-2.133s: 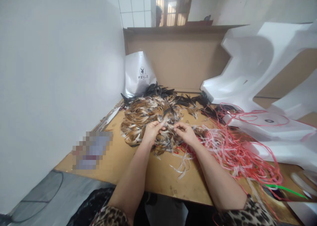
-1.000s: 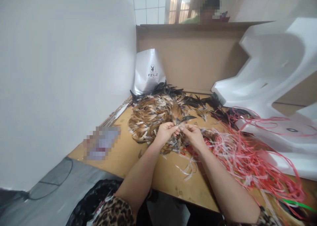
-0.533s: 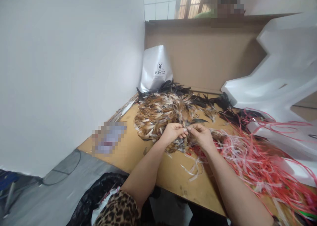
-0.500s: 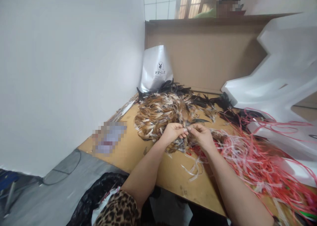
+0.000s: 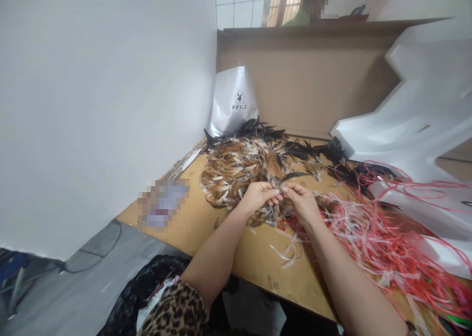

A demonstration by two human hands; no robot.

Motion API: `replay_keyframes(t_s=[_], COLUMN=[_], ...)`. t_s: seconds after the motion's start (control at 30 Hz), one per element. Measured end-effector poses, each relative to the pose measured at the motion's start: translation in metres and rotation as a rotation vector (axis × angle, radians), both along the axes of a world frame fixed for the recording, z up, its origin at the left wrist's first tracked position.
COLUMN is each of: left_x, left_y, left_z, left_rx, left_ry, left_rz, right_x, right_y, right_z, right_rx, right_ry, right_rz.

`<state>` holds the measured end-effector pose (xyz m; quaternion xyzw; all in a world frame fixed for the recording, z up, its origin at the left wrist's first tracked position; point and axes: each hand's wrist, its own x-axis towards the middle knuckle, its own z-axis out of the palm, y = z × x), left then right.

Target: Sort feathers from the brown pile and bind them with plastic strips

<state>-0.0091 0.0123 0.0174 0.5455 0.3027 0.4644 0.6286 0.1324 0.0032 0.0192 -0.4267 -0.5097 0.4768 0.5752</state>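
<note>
A heap of brown, white and black feathers [image 5: 243, 164] lies on a wooden table [image 5: 191, 225]. My left hand [image 5: 258, 196] and my right hand [image 5: 299, 199] meet fingertip to fingertip over the near edge of the heap. Both pinch the base of a small bunch of feathers, and a dark feather [image 5: 295, 175] sticks out to the right above my right hand. A tangle of red and white plastic strings [image 5: 372, 233] spreads just right of my right hand.
A white wall panel [image 5: 92, 105] stands along the table's left side. A silver bag [image 5: 234, 100] leans on a brown cardboard partition [image 5: 302, 75] at the back. White foam pieces [image 5: 413, 115] fill the right. A person [image 5: 306, 7] is behind the partition.
My hands have come together from slightly apart and now pinch the same bunch. The view has swung left and the person behind the partition has shifted.
</note>
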Motion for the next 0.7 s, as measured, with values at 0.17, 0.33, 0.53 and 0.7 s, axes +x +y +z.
replay_keyframes(t_s=[0.17, 0.33, 0.53, 0.7], left_x=[0.001, 0.001, -0.002, -0.01], left_y=[-0.001, 0.0, 0.004, 0.008], left_z=[0.001, 0.003, 0.007, 0.01], left_rx=[0.002, 0.001, -0.002, 0.026], left_ry=[0.051, 0.026, -0.025, -0.076], left_rz=[-0.02, 0.064, 0.223, 0.379], right_x=[0.0, 0.001, 0.007, 0.008], right_y=[0.0, 0.0, 0.006, 0.008], right_z=[0.002, 0.002, -0.007, -0.013], right_rx=[0.024, 0.026, 0.074, 0.197], right_ry=[-0.047, -0.105, -0.32, -0.526], right_rz=[-0.009, -0.057, -0.074, -0.07])
